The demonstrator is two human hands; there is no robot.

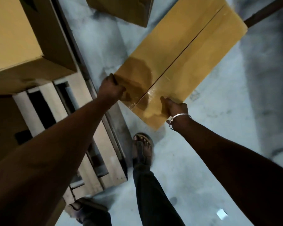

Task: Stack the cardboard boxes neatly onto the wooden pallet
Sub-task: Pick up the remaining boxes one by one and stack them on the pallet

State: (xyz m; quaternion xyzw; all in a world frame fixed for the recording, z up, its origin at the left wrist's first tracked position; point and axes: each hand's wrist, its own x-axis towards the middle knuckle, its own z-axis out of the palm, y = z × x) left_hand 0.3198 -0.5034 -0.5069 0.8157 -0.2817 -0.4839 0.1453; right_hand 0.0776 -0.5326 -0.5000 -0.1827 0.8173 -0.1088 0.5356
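Observation:
A long taped cardboard box (183,51) hangs over the grey floor, held by its near end. My left hand (110,89) grips the box's near left corner. My right hand (176,108), with a silver bangle on the wrist, grips the near right edge, fingers curled under it. The wooden pallet (95,141) lies to the left of the box, with pale slats and dark gaps. A stacked cardboard box (23,46) sits on the pallet at the upper left.
Another cardboard box (124,8) stands on the floor at the top centre. My sandalled feet (143,149) are on the concrete floor (219,144) beside the pallet's edge. A dark beam (268,10) crosses the top right corner. A small white scrap (221,214) lies at lower right.

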